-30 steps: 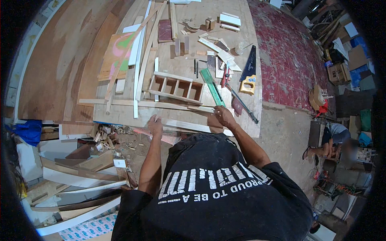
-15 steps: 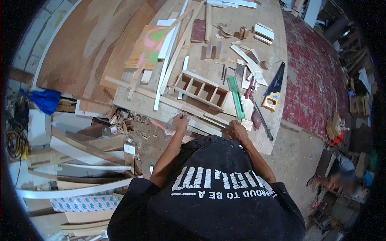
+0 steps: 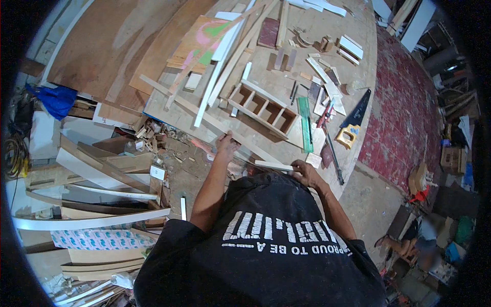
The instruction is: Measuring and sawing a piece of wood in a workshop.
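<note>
My right hand (image 3: 305, 174) grips the end of a short pale wood strip (image 3: 273, 165), held level at the table's near edge in front of my chest. My left hand (image 3: 226, 145) is at the same edge, fingers curled beside a long wooden strip (image 3: 250, 145) lying along the table; what they hold, if anything, is too small to make out. Just beyond both hands sits a small open wooden box (image 3: 263, 113) divided into several compartments. A green ruler (image 3: 305, 125) lies to the right of the box.
On the worktable (image 3: 327, 46) lie a handsaw with a yellow handle (image 3: 348, 136), long white strips (image 3: 217, 77), and wood offcuts (image 3: 322, 77). Large plywood sheets (image 3: 112, 56) stand at left above stacked boards (image 3: 102, 169). Another person (image 3: 417, 240) is at far right.
The view has shifted, so the table appears slightly turned. The short strip in my right hand has come away from the long strip, toward me. My left hand has moved toward the long strip.
</note>
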A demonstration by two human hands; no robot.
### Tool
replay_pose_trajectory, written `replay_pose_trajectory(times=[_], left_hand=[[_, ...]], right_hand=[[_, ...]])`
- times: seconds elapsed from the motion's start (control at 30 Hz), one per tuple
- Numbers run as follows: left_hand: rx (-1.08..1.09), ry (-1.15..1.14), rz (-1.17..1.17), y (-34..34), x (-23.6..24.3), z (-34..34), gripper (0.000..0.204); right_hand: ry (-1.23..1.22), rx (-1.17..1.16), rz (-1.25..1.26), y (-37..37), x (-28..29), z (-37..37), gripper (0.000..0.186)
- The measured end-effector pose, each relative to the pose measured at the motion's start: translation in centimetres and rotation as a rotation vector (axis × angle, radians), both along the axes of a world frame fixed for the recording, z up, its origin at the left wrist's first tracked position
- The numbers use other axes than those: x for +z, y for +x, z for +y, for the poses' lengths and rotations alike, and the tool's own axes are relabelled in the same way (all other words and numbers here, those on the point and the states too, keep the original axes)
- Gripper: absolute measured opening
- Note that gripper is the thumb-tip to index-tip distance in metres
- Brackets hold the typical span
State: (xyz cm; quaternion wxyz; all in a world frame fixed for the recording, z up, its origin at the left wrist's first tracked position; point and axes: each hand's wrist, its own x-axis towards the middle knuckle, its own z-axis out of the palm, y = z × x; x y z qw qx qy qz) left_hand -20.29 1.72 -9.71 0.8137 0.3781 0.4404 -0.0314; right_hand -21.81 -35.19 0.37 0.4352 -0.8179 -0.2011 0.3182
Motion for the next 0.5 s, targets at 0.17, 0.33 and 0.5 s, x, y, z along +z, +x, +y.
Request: replay_pose_trajectory(times=[0.17,0.33,0.5], left_hand=[[0.024,-0.090,-0.018,-1.0,0.6,0.0,0.037],[0.032,-0.090,-0.051,-1.0,1.4,-0.2,0.030],[0.056,-0.071,-0.057,-1.1,1.1,-0.6,0.035]], right_hand=[[0.116,-0.255,-0.077,-0.8,-2.3,0.3,0.029],[0.234,-0.321,0.298,-2.2,-0.6,1.7,0.032],[0.175,-0.408,0.350,-3.0,0.0,1.5,0.038]])
